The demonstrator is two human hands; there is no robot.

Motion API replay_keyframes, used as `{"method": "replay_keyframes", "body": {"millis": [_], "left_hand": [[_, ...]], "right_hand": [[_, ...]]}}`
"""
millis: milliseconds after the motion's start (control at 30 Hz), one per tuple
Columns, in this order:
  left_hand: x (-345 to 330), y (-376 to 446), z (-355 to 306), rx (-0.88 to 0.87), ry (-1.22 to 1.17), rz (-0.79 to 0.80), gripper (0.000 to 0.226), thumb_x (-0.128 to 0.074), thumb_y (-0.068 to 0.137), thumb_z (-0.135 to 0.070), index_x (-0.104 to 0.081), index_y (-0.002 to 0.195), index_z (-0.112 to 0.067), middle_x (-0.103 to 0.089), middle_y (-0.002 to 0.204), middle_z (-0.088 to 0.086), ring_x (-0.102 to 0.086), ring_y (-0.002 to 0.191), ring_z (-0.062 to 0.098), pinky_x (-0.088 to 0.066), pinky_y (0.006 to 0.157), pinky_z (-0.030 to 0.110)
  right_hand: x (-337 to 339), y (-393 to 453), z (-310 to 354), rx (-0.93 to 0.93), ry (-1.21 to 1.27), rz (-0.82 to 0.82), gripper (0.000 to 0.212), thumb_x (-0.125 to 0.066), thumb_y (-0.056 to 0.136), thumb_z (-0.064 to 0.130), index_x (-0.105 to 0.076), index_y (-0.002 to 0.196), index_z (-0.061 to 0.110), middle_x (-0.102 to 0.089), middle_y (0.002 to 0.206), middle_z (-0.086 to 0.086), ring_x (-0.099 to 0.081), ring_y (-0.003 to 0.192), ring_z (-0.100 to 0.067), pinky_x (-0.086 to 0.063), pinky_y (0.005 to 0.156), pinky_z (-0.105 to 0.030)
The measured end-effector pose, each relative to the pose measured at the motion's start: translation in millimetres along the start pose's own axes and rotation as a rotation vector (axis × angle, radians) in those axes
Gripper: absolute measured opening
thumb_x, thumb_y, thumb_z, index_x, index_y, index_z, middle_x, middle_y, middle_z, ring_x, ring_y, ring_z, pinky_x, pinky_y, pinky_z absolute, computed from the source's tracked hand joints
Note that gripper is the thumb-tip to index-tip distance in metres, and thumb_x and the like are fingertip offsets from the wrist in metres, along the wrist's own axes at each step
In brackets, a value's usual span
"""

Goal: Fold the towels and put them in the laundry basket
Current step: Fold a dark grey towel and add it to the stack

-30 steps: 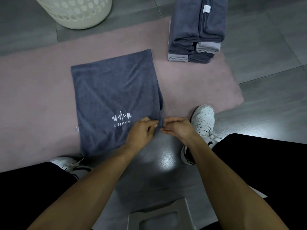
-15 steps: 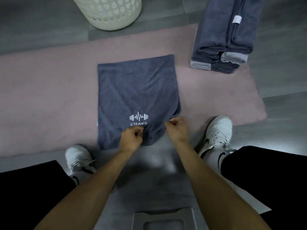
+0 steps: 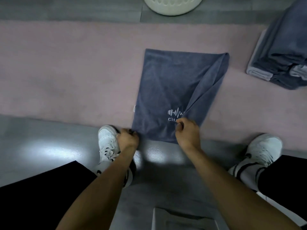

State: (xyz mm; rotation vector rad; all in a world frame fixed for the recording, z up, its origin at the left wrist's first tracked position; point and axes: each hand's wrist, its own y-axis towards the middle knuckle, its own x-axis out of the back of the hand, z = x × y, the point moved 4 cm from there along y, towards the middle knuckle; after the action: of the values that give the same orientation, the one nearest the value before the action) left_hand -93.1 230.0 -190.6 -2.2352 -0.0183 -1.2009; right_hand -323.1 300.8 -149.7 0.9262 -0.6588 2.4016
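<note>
A person is seen from above, looking down past both forearms toward the floor. A blue-grey towel (image 3: 167, 90) lies mostly flat on a pale pink rug (image 3: 69, 72), its near edge hanging over the rug's border onto the grey floor (image 3: 49, 146). A white logo of a barbell and a pulse line, with lettering beneath it, is printed near the towel's near edge and is partly covered. The left hand (image 3: 127, 139) is curled and pinches the towel's near left corner, right beside a white sneaker (image 3: 107, 140). The right hand (image 3: 186, 130) is closed around the near right corner and has it lifted and drawn inward over the logo, so the right side of the towel rises in a long diagonal fold running up to the far right corner. At the top edge, on the floor beyond the rug, stands the lower part of a white laundry basket (image 3: 172, 5) with oval holes, well apart from the towel. At the right edge, a stack of folded towels (image 3: 280, 55) in dark and light grey sits partly on the rug. A second white sneaker (image 3: 264, 148) rests on the floor at the lower right, and dark trouser legs fill both lower corners.
</note>
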Motion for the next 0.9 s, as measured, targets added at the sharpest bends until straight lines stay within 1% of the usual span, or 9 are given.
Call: {"method": "replay_keyframes", "body": {"millis": [133, 200, 267, 367, 500, 600, 700, 800, 900], "left_hand": [[-7.1, 7.8, 3.6, 0.056, -0.048, 0.119, 0.026, -0.059, 0.09, -0.019, -0.07, 0.111, -0.009, -0.07, 0.11, 0.017, -0.064, 0.106, 0.034, -0.047, 0.091, 0.031], [-7.5, 7.1, 3.6, 0.057, -0.097, 0.124, 0.024, -0.06, 0.089, -0.02, -0.071, 0.108, -0.009, -0.071, 0.104, 0.016, -0.066, 0.102, 0.032, -0.05, 0.091, 0.032], [-4.1, 2.4, -0.9, 0.031, -0.147, 0.106, 0.021, -0.063, 0.088, -0.021, -0.071, 0.104, -0.01, -0.073, 0.099, 0.013, -0.068, 0.098, 0.029, -0.052, 0.089, 0.033], [5.1, -8.5, -18.1, -0.019, -0.259, 0.121, 0.006, -0.068, 0.085, -0.021, -0.071, 0.082, -0.016, -0.074, 0.081, 0.006, -0.071, 0.081, 0.024, -0.057, 0.081, 0.035], [28.9, -31.0, -65.2, -0.118, -0.347, 0.22, 0.021, -0.072, 0.082, -0.013, -0.067, 0.062, -0.015, -0.068, 0.056, 0.001, -0.07, 0.058, 0.021, -0.061, 0.07, 0.042], [62.7, -53.0, -114.2, -0.212, -0.35, 0.229, 0.026, -0.071, 0.085, -0.009, -0.062, 0.06, -0.012, -0.066, 0.058, 0.009, -0.06, 0.044, 0.014, -0.061, 0.064, 0.038], [111.1, -83.5, -167.6, -0.327, -0.539, 0.221, 0.026, -0.063, 0.091, -0.006, -0.059, 0.066, -0.009, -0.064, 0.069, 0.015, -0.058, 0.038, 0.011, -0.058, 0.05, 0.029], [164.2, -121.1, -207.1, -0.497, -0.784, 0.074, 0.022, -0.056, 0.097, -0.01, -0.06, 0.075, -0.008, -0.063, 0.062, 0.008, -0.062, 0.047, 0.012, -0.057, 0.054, 0.025], [194.9, -148.4, -225.8, -0.496, -0.775, 0.048, 0.02, -0.055, 0.097, -0.014, -0.058, 0.078, -0.007, -0.064, 0.058, 0.008, -0.062, 0.045, 0.017, -0.059, 0.057, 0.032]], "right_hand": [[9.9, 1.5, 1.7, 0.049, -0.082, 0.026, 0.026, -0.055, 0.083, 0.007, -0.067, 0.105, 0.013, -0.063, 0.105, -0.011, -0.061, 0.094, -0.028, -0.047, 0.084, -0.032], [15.3, -0.8, 4.3, 0.099, -0.163, 0.062, 0.035, -0.055, 0.081, 0.002, -0.065, 0.112, 0.011, -0.059, 0.112, -0.013, -0.06, 0.098, -0.031, -0.05, 0.087, -0.038], [22.0, -2.4, 6.1, 0.168, -0.266, 0.078, 0.031, -0.056, 0.083, 0.003, -0.066, 0.111, 0.009, -0.059, 0.112, -0.015, -0.061, 0.096, -0.036, -0.051, 0.082, -0.041], [46.2, 0.2, 11.0, 0.213, -0.408, 0.07, 0.024, -0.054, 0.089, 0.012, -0.067, 0.109, 0.012, -0.061, 0.112, -0.012, -0.063, 0.095, -0.036, -0.051, 0.078, -0.039], [98.7, 3.4, 17.8, 0.186, -0.555, 0.04, 0.022, -0.047, 0.096, 0.017, -0.065, 0.109, 0.012, -0.053, 0.114, -0.012, -0.059, 0.1, -0.032, -0.049, 0.079, -0.037], [148.5, 2.7, 33.6, 0.189, -0.427, -0.105, 0.019, -0.047, 0.096, 0.01, -0.062, 0.106, 0.003, -0.048, 0.115, -0.016, -0.053, 0.099, -0.035, -0.049, 0.076, -0.04], [204.2, -5.7, 68.3, 0.283, -0.199, -0.297, 0.013, -0.048, 0.093, 0.003, -0.057, 0.1, -0.003, -0.054, 0.107, -0.022, -0.055, 0.093, -0.038, -0.044, 0.072, -0.041], [257.7, -26.0, 108.0, 0.42, 0.012, -0.512, 0.013, -0.045, 0.097, 0.008, -0.054, 0.096, -0.001, -0.056, 0.097, -0.02, -0.055, 0.086, -0.034, -0.039, 0.068, -0.039], [295.8, -44.2, 129.3, 0.454, 0.037, -0.573, 0.017, -0.045, 0.099, 0.017, -0.055, 0.098, 0.003, -0.062, 0.089, -0.019, -0.056, 0.082, -0.036, -0.035, 0.064, -0.037]]}}
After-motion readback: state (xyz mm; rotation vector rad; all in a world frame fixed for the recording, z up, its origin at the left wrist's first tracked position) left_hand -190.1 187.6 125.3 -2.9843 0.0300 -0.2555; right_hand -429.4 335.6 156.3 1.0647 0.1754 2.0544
